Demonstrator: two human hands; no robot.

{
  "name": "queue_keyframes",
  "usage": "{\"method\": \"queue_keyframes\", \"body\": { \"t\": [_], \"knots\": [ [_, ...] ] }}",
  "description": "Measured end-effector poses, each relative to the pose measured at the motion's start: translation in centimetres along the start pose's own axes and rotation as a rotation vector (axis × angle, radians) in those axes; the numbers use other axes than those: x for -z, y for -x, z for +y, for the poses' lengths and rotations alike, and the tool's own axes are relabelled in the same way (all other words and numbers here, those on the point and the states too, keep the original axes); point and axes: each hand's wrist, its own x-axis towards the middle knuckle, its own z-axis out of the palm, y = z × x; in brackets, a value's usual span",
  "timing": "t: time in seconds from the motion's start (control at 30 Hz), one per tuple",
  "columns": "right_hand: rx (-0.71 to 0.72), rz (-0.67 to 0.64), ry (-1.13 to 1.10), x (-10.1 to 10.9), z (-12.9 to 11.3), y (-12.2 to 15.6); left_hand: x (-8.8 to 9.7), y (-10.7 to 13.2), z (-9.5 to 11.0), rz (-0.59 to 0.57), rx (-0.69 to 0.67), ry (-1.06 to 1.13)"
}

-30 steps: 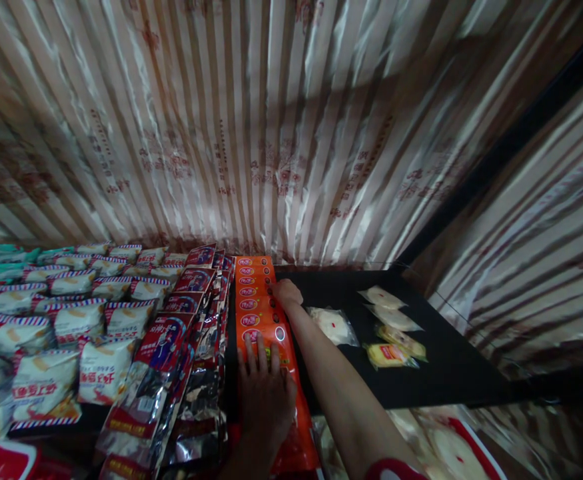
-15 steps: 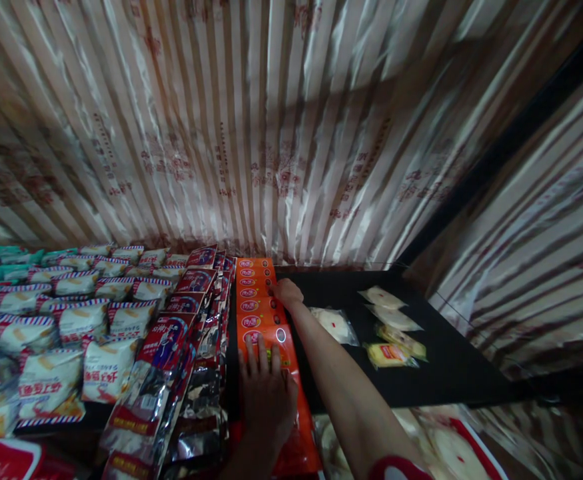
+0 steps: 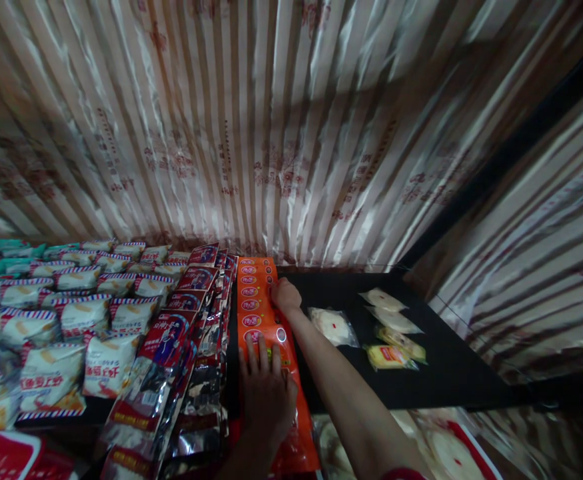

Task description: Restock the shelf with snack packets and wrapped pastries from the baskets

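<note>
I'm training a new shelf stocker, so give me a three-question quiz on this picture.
1. True or false: the left hand lies flat on the orange packets.
2. Where does the right hand touch that row: A near end, B far end, C not at all?
3. Fill in: the yellow packet lies on the ___ shelf.
Key: 1 true; 2 B; 3 black.

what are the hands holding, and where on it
Nothing is lifted: the left hand lies flat on the near end of the orange packet row; the right hand touches its far right edge, grip unclear.
</note>
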Motion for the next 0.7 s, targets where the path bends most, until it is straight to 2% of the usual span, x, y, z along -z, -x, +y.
{"method": "queue_keyframes", "body": {
  "t": [0.07,0.13,0.23,0.33,0.47,0.6,0.7],
  "knots": [
    [0.077,0.153,0.049,-0.5,-0.6,0.9,0.0,0.0,0.0,0.005,-0.001,0.0],
    [0.241,0.246,0.117,-1.1,-1.4,1.8,-0.1,0.0,0.0,0.006,-0.002,-0.001],
    [0.439,0.144,0.192,-2.1,-2.6,2.9,-0.3,0.0,-0.2,-0.019,-0.009,-0.023],
    [0.434,0.031,0.224,-3.2,-3.3,3.3,-0.6,0.0,-0.5,-0.062,-0.047,-0.049],
    [0.408,0.027,0.225,-4.2,-3.3,3.1,-0.7,0.1,-0.7,-0.072,-0.082,-0.068],
    [0.376,-0.043,0.233,-4.3,-3.4,2.8,-0.3,0.1,-0.6,-0.071,-0.055,-0.064],
    [0.37,-0.034,0.236,-4.3,-3.4,2.6,-0.1,0.2,-0.6,-0.079,-0.067,-0.052]
  ]
}}
